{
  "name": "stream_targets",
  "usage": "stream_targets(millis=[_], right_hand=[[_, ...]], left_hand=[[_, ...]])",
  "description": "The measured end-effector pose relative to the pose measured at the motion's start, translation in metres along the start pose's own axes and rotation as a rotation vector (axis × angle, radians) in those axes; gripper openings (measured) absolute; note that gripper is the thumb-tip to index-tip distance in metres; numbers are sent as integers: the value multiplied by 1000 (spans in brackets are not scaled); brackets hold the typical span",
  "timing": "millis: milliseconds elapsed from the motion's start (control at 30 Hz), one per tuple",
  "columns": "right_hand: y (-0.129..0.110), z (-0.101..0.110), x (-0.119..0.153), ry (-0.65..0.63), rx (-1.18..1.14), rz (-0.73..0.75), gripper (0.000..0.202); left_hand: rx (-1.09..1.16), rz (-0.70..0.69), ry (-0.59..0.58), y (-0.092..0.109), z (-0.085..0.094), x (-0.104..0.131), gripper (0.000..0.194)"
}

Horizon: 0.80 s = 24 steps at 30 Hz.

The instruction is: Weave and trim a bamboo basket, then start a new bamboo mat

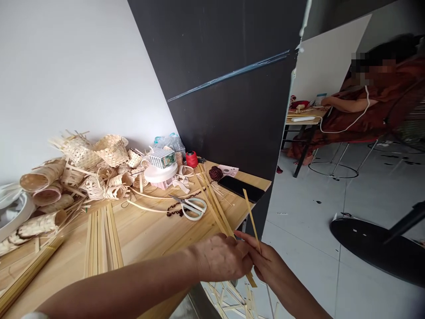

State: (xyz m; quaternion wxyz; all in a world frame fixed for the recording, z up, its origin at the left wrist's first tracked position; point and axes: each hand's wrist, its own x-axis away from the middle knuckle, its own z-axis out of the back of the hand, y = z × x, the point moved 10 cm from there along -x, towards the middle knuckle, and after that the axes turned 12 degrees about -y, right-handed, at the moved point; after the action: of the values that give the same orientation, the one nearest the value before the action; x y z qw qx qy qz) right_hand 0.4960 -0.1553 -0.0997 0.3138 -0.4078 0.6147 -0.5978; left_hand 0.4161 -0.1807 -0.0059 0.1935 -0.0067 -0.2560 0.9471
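Long bamboo strips (212, 199) run from the table's back right down into my left hand (224, 258), whose fingers are wrapped round them. Their lower ends show below the hand, past the table's right edge. My right hand (265, 261) meets the left one there, its fingers closed on a single thin strip (250, 215) that points upward. Just beyond the hands on the table lie white-handled scissors (192, 208), blades to the left, beside a dark beaded cord (174, 210). A black phone (241, 188) rests near the right edge.
Woven bamboo pieces (79, 150) pile up at the back left. Flat strips (102, 239) and a bundle (29, 274) lie on the left. A small fan (162, 164) and red thread (191, 158) stand behind. Cut strips (232, 299) sit below the edge. A person (381, 102) sits at the right.
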Motion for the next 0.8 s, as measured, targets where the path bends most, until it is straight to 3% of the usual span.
stream_targets(millis=[167, 433, 567, 800], right_hand=[[-5, -4, 12, -15, -89, -150, 61], [-20, -13, 1, -17, -35, -145, 58], [-22, -15, -10, -45, -19, -143, 56], [-35, -17, -20, -100, 74, -74, 42]], left_hand=[[25, -47, 46, -4, 7, -9, 14], [64, 1, -21, -22, -25, -10, 15], [87, 19, -12, -31, -31, -9, 17], [79, 53, -100, -44, -43, -4, 20]])
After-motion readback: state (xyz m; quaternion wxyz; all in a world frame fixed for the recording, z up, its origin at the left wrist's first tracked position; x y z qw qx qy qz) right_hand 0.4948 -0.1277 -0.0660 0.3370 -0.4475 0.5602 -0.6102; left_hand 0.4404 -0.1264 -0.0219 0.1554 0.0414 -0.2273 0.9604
